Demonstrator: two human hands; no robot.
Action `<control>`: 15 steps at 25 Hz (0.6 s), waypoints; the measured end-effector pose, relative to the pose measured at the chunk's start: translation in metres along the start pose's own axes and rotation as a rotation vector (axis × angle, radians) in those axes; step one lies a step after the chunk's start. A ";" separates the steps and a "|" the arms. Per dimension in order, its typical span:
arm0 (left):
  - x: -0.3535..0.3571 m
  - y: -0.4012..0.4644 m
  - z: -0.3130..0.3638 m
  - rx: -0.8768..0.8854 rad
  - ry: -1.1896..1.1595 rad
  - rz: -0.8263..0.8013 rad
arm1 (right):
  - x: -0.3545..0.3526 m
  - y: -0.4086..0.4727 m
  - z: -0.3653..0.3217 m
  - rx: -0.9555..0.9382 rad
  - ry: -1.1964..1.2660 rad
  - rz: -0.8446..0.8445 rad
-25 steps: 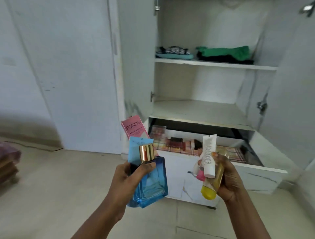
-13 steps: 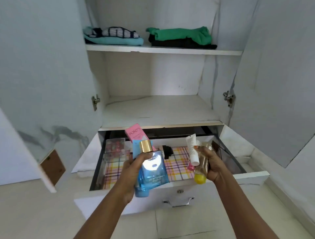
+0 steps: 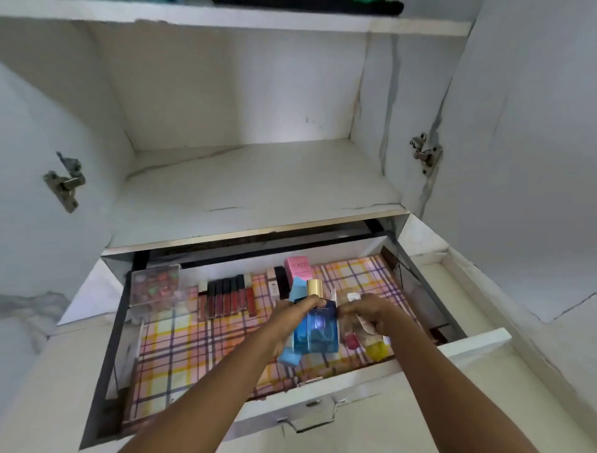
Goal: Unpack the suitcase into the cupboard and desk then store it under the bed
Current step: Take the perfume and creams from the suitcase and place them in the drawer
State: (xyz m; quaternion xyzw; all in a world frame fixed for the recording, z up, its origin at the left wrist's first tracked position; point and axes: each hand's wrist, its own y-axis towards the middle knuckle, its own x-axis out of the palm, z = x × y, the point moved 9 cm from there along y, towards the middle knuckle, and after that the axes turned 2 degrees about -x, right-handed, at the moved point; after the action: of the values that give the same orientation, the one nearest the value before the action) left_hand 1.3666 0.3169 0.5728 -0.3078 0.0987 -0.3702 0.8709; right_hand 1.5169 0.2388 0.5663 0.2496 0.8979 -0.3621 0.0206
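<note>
- Lowest in the frame, two bare forearms reach up from the bottom edge and meet over the open drawer (image 3: 468, 341), whose white front crosses the lower middle
- Left hand (image 3: 292, 318), centre frame: fingers curled round a blue perfume bottle (image 3: 318, 333) with a gold cap, and a light blue box (image 3: 290, 355) and a pink box (image 3: 296, 266) are clamped in the same grip; carrying three at once looks like a way to save trips from the suitcase, which is out of view
- Right hand (image 3: 368, 312), just right of centre: fingers curled round a bunch of tubes, a yellow-capped one (image 3: 376, 349) and a pink-capped one (image 3: 351, 341) poking out below; the rest is too blurred to name
- Both hands hover over the right-hand half of the checked liner (image 3: 193, 349), probably because that patch is free for setting the load down
- Farther in, along the drawer's back edge, a row of lip glosses (image 3: 226, 297) lies side by side, and a clear case (image 3: 155, 286) of coloured bits sits in the back left corner; like seems to be kept with like
- Behind the drawer, the cupboard (image 3: 533, 129) stands with both doors swung wide, giving room to reach in
- At the top edge, a sliver of folded clothes (image 3: 355, 3) shows on the upper shelf
</note>
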 end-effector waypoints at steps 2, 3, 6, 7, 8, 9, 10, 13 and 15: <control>-0.005 0.008 -0.008 -0.018 0.013 0.019 | -0.001 0.015 0.010 0.072 -0.224 -0.003; -0.008 0.009 -0.011 -0.030 0.018 0.022 | 0.000 0.020 0.012 0.076 -0.312 -0.012; -0.017 0.001 -0.013 -0.057 -0.002 -0.019 | 0.008 0.024 0.013 0.079 -0.429 -0.084; -0.021 -0.004 -0.011 -0.046 -0.006 -0.042 | 0.010 0.021 0.010 0.066 -0.461 -0.091; -0.025 -0.009 -0.007 -0.023 -0.005 -0.075 | 0.010 0.016 0.003 0.052 -0.507 -0.092; -0.029 -0.017 -0.001 0.009 -0.005 -0.115 | 0.009 0.013 -0.005 0.021 -0.567 -0.066; -0.033 -0.026 0.006 0.042 -0.010 -0.159 | 0.009 0.008 -0.020 -0.058 -0.585 -0.022; -0.047 -0.058 0.025 0.131 -0.062 -0.257 | 0.041 -0.017 -0.074 -0.274 -0.096 -0.162; -0.062 -0.076 0.034 0.173 -0.115 -0.245 | 0.077 -0.037 -0.104 -0.336 0.091 -0.368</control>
State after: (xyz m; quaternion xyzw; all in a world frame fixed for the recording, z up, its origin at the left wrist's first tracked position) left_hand 1.2920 0.3360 0.6422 -0.2622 -0.0219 -0.4624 0.8467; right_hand 1.4477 0.3177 0.6497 0.0912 0.9757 -0.1940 -0.0449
